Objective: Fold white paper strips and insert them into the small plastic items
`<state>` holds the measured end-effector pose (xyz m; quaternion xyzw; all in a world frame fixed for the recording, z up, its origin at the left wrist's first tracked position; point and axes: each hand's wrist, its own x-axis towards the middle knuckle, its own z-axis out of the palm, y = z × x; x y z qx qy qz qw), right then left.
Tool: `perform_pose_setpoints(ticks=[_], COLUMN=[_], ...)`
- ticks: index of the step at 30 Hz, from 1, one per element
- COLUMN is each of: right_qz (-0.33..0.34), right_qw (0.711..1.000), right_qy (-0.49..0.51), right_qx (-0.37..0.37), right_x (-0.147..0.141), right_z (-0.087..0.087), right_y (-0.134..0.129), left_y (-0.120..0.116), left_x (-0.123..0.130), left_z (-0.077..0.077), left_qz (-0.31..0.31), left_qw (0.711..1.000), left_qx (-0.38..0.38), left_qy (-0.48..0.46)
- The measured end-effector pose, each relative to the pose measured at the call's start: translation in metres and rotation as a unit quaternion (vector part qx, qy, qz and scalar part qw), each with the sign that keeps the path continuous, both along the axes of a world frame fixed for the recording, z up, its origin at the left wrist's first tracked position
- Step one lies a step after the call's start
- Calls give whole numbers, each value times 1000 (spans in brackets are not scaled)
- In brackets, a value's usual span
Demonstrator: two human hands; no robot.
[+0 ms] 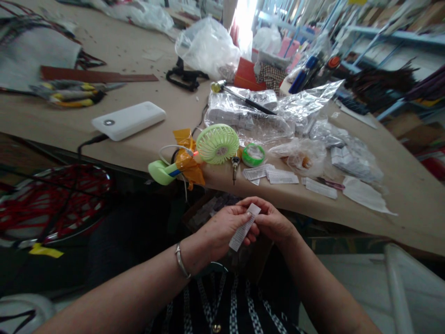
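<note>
Below the green fan point(217, 144), the left hand point(224, 228) and right hand point(274, 222) nearly close their fingers around a printed white strip point(244, 228) (thin, likely light and easily creased), which seems best pinched flat by its edges, not squeezed.

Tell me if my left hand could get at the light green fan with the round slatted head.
Likely yes: the fan sits near the table edge, and nothing shows between it and your left hand, though that hand holds a white printed paper strip.
</note>
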<state>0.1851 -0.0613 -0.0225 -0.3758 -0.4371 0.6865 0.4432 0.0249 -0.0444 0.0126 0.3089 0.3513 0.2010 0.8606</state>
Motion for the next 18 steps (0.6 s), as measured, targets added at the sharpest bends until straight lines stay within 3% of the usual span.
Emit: perform_pose_setpoints(ticks=[6,13,18], right_qz=[-138,-151,-148], right_qw=[985,969,950], right_qy=[-95,-191,-259], right_qx=[33,50,96], right_x=[-8,-16,-18], right_z=[10,25,27], right_y=[-1,-1,-4], left_y=[0,0,1], left_x=[-1,0,-3], left_z=[5,-2,-3], left_qz=[39,-10,10], left_qw=[999,1000,1000], left_qx=[12,22,-14], left_qy=[22,0,-19])
